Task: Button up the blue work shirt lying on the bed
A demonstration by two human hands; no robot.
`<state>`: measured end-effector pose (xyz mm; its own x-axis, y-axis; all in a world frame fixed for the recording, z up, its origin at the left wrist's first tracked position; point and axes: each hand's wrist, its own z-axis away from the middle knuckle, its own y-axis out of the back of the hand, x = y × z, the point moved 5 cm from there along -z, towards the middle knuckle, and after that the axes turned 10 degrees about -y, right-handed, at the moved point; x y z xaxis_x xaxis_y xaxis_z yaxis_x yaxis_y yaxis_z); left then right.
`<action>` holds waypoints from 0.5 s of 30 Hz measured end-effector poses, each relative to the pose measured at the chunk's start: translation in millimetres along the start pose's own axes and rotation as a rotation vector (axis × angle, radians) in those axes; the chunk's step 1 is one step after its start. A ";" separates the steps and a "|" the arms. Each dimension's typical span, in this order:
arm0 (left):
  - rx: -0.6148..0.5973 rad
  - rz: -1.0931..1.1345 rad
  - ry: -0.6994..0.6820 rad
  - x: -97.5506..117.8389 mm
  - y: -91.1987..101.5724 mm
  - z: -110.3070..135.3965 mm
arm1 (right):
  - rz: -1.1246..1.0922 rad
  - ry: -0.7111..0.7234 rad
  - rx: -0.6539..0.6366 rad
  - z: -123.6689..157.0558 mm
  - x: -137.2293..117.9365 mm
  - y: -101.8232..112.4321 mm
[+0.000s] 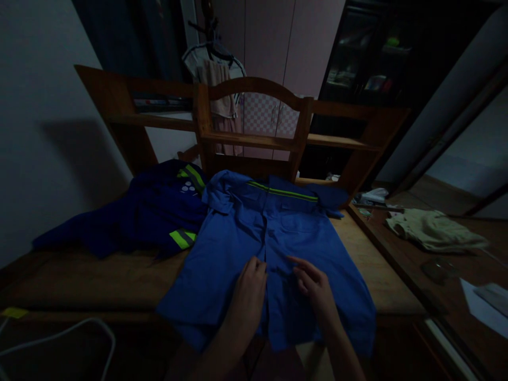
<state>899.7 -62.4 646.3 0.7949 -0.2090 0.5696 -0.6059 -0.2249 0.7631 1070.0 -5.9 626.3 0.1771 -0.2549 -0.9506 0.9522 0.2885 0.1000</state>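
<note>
A blue short-sleeved work shirt lies spread face up on a wooden desk, its collar end away from me and its hem at the near edge. A yellow-green stripe runs across its chest, and the front placket goes down the middle. My left hand is closed at the placket's edge in the lower half, fingers bent together on the cloth. To its right, my right hand is over the shirt's other front panel, index finger stretched toward the placket and the other fingers loosely curled, with nothing visible in them.
A dark blue garment with reflective bands is heaped at the left. Behind stands a wooden shelf frame. At right, a side table holds a pale folded cloth, a glass object and papers. A white hanger shows lower left.
</note>
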 end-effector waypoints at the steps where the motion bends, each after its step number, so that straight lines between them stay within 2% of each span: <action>1: -0.010 0.004 0.012 -0.3 -8.0 -3.8 | 0.011 0.006 0.006 -0.9 0.6 0.2; 4: 0.015 0.000 0.016 -6.8 -27.8 -11.6 | 0.139 0.109 0.040 1.2 -2.7 -5.6; 7: 0.094 0.000 0.008 -16.0 -34.9 -13.9 | 0.351 0.254 0.077 8.9 -11.3 -16.7; 10: 0.148 0.010 0.032 -24.0 -30.9 -13.5 | 0.517 0.331 0.079 15.6 -16.5 -27.2; 15: 0.164 0.058 0.104 -32.5 -18.9 -17.3 | 0.765 0.404 0.111 20.9 -16.0 -39.0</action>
<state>885.8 -34.9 618.6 0.7525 -0.1289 0.6458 -0.6409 -0.3688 0.6732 1035.2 -32.3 643.8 0.6962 0.3247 -0.6402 0.6306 0.1495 0.7616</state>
